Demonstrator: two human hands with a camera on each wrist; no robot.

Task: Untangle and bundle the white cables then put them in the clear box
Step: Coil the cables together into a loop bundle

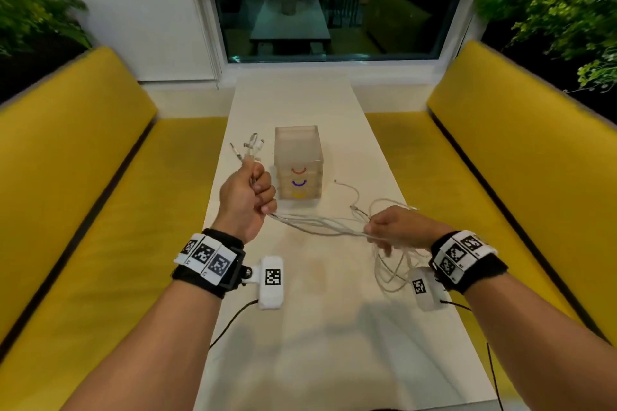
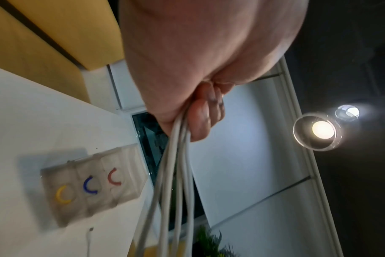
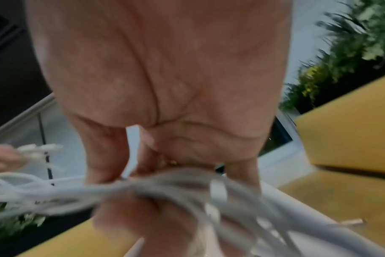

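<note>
- The left hand (image 1: 248, 198) is clenched in a fist around the thin white cables (image 1: 317, 227), raised above the long white table (image 1: 300, 327); several plug ends (image 1: 248, 147) fan out above the fist, and the strands leave it below the little finger.
- The right hand (image 1: 397, 227) curls its fingers around the same strands further along, so the cables span between the two hands in a shallow sag.
- Beyond the right hand the slack hangs in loose loops (image 1: 390, 270) under the wrist and trails onto the table, with one free end (image 1: 335, 181) lying near the box.
- I judge the cables light, limp and fairly smooth: they will slide through a loose grip and spring out of coils, so hold near the gathered plugs and pinch each loop as it forms.
- The clear plastic box with red, blue and yellow arcs (image 1: 298, 165) stands just beside the left hand, holding no cable.
</note>
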